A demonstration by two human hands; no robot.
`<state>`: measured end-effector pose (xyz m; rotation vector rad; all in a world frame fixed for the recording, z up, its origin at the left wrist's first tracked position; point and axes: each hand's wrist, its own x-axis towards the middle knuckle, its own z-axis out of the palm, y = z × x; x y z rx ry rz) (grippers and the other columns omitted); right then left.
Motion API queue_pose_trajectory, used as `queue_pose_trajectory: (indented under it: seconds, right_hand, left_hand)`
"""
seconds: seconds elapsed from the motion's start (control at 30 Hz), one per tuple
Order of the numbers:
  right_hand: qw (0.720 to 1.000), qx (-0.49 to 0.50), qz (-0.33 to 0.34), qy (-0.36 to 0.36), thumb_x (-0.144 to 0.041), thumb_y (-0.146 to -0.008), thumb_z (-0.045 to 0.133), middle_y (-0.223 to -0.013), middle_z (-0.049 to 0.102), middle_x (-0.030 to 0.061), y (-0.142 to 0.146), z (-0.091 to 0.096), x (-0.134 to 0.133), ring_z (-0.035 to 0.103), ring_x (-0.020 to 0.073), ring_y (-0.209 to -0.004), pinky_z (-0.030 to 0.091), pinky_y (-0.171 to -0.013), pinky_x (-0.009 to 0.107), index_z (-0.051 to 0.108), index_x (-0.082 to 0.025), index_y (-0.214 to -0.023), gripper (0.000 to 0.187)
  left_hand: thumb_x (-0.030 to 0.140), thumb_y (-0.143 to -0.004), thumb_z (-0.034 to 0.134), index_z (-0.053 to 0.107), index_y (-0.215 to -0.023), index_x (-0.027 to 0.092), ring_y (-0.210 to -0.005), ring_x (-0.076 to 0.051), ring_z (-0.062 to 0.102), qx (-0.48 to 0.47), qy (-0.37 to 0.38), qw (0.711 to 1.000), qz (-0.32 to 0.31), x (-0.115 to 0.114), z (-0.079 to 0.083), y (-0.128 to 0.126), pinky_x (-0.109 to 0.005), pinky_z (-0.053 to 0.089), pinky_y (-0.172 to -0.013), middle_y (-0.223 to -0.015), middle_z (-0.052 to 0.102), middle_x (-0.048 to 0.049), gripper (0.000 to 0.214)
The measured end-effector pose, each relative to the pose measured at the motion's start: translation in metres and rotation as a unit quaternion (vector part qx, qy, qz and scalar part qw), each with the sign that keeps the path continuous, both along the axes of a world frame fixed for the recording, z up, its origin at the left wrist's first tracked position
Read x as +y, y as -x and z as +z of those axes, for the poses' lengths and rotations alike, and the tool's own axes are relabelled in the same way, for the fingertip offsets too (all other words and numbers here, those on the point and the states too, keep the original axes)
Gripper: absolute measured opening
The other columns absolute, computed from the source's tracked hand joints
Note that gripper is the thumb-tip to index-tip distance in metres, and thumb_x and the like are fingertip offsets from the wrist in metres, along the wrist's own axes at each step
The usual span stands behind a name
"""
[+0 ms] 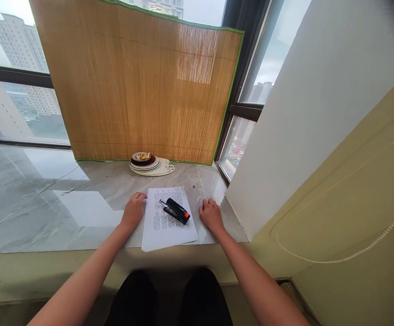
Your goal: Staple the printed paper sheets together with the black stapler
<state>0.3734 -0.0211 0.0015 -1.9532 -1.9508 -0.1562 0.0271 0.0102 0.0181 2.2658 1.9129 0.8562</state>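
Note:
A stack of printed paper sheets (169, 235) lies on the grey marble windowsill, its near edge reaching slightly past the sill's front. On top of it rests a black stapler (177, 212) with an orange-red mark at its near right end and a silvery metal part at the other. My left hand (134, 210) rests at the paper's upper left edge, fingers loosely curled in, holding nothing visible. To the right of the paper, my right hand (212, 214) sits on the sill in a loose fist, apart from the sheets. Neither hand touches the stapler.
Behind the paper, a pile of plates (144, 166) and an oval white plate (165, 167) stand against a bamboo mat (132, 90). The mat leans on the window. A white wall (285, 90) bounds the right side, with a beaded cord (339, 261) hanging there.

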Motion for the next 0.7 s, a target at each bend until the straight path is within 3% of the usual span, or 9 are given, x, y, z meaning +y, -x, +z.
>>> queue_pose_trajectory:
  seconds: [0.13, 0.2, 0.3, 0.37, 0.43, 0.5, 0.57, 0.7]
  right_hand:
    - [1.0, 0.006, -0.001, 0.003, -0.02, -0.095, 0.051, -0.104, 0.061, 0.0122, -0.002, 0.004, -0.003, 0.054, 0.0256, -0.099, 0.038, -0.084, 0.034, 0.063, -0.018, -0.095, 0.012]
    - [1.0, 0.013, 0.002, -0.005, -0.019, -0.095, 0.051, -0.099, 0.062, 0.0111, -0.003, 0.007, -0.005, 0.055, 0.0247, -0.096, 0.039, -0.083, 0.033, 0.063, -0.018, -0.091, 0.013]
    - [0.992, 0.074, 0.097, -0.034, -0.019, -0.096, 0.048, -0.09, 0.063, 0.0075, 0.001, 0.013, -0.009, 0.056, 0.0223, -0.091, 0.041, -0.083, 0.032, 0.06, -0.02, -0.085, 0.017]
    - [0.965, 0.154, 0.204, -0.058, -0.024, -0.098, 0.048, -0.089, 0.063, 0.0053, 0.012, 0.014, -0.013, 0.057, 0.0205, -0.089, 0.045, -0.083, 0.03, 0.06, -0.021, -0.085, 0.018]
    - [0.935, 0.22, 0.27, -0.071, -0.033, -0.096, 0.057, -0.097, 0.065, 0.0053, 0.03, 0.012, -0.018, 0.059, 0.0205, -0.09, 0.048, -0.084, 0.031, 0.061, -0.022, -0.097, 0.012]
    - [0.928, 0.236, 0.279, -0.068, -0.037, -0.09, 0.067, -0.11, 0.065, 0.0078, 0.048, 0.006, -0.023, 0.061, 0.0233, -0.099, 0.051, -0.089, 0.035, 0.059, -0.022, -0.116, 0.032]
    - [0.934, 0.226, 0.27, -0.053, -0.034, -0.089, 0.068, -0.119, 0.064, 0.0103, 0.06, 0.001, -0.027, 0.062, 0.0266, -0.108, 0.051, -0.095, 0.04, 0.054, -0.022, -0.129, 0.045]
    - [0.935, 0.198, 0.29, -0.042, -0.021, -0.094, 0.057, -0.121, 0.066, 0.0098, 0.062, 0.001, -0.034, 0.061, 0.0276, -0.113, 0.05, -0.099, 0.044, 0.053, -0.024, -0.132, 0.038]
  left_hand:
    - [0.024, -0.091, 0.049, 0.074, -0.105, 0.016, -0.103, -0.026, 0.067, -0.222, -0.024, 0.975, -0.006, -0.024, 0.0, -0.012, -0.042, 0.052, -0.101, -0.112, 0.074, -0.0114, 0.029]
    - [0.03, -0.088, 0.057, 0.075, -0.106, 0.017, -0.094, -0.024, 0.07, -0.271, -0.016, 0.962, -0.016, -0.032, 0.001, -0.018, -0.04, 0.056, -0.094, -0.107, 0.076, -0.0095, 0.028]
    - [0.033, -0.088, 0.06, 0.076, -0.102, 0.02, -0.092, -0.021, 0.072, -0.286, -0.005, 0.956, -0.062, -0.037, 0.001, -0.023, -0.036, 0.058, -0.09, -0.103, 0.078, -0.0063, 0.025]
    - [0.035, -0.086, 0.063, 0.075, -0.103, 0.019, -0.09, -0.021, 0.073, -0.3, 0.004, 0.949, -0.095, -0.037, 0.0, -0.026, -0.036, 0.059, -0.089, -0.106, 0.079, -0.0065, 0.026]
    - [0.037, -0.083, 0.067, 0.072, -0.11, 0.018, -0.088, -0.021, 0.074, -0.33, 0.025, 0.933, -0.138, -0.037, -0.001, -0.027, -0.037, 0.06, -0.087, -0.106, 0.078, -0.0075, 0.032]
    - [0.036, -0.081, 0.071, 0.068, -0.116, 0.018, -0.088, -0.021, 0.075, -0.356, 0.047, 0.916, -0.18, -0.037, -0.003, -0.027, -0.037, 0.06, -0.086, -0.102, 0.077, -0.0075, 0.039]
    - [0.034, -0.081, 0.072, 0.066, -0.117, 0.018, -0.089, -0.02, 0.074, -0.349, 0.045, 0.916, -0.193, -0.039, -0.002, -0.027, -0.036, 0.059, -0.085, -0.096, 0.077, -0.0062, 0.04]
    - [0.031, -0.083, 0.074, 0.07, -0.108, 0.022, -0.093, -0.021, 0.071, -0.283, 0.009, 0.943, -0.174, -0.043, 0.003, -0.026, -0.036, 0.055, -0.087, -0.098, 0.078, -0.0044, 0.027]
